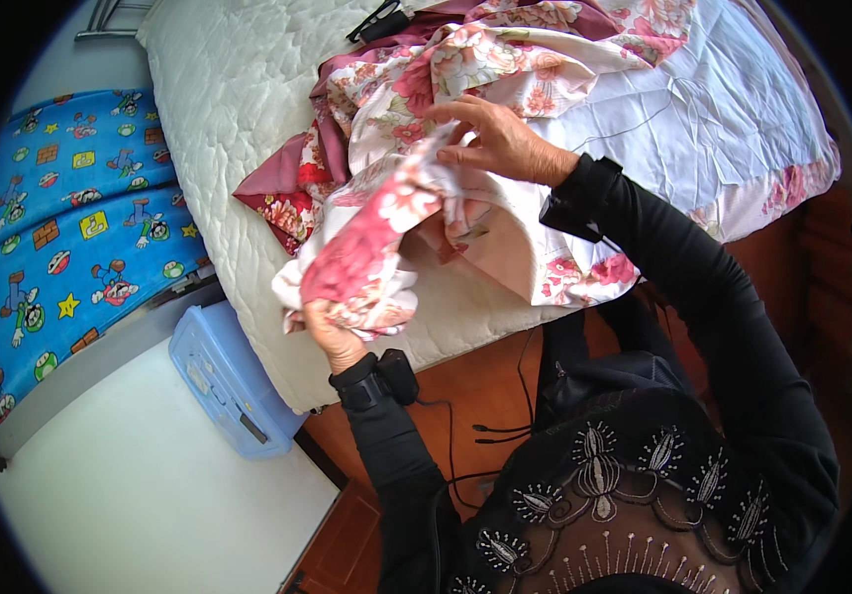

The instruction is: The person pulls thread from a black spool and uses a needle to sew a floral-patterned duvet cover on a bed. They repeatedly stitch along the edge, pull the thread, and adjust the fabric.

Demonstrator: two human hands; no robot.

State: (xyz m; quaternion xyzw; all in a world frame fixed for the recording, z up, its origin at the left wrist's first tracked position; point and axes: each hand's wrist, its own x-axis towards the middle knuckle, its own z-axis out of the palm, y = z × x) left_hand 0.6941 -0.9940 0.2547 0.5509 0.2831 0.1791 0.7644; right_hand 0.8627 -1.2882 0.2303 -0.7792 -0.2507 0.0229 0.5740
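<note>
A floral fabric cover (463,67) in pink, white and dark red lies bunched over a bed. My left hand (333,334) grips a gathered fold of it near the bed's front edge, the fingers partly hidden by cloth. To the upper right, my right hand (496,141) is at the other end of the raised, blurred strip, its fingers bent and spread; whether they pinch the cloth is unclear. A pale blue sheet or lining (663,141) spreads to the right, with a thin cord or thread (630,128) on it.
Black-framed glasses (374,21) rest at the bed's top. The quilted cream mattress cover (210,148) shows at left. Beyond it are a blue cartoon-print blanket (84,223) and a blue plastic box (229,386). Black cables (504,431) hang near the wooden floor.
</note>
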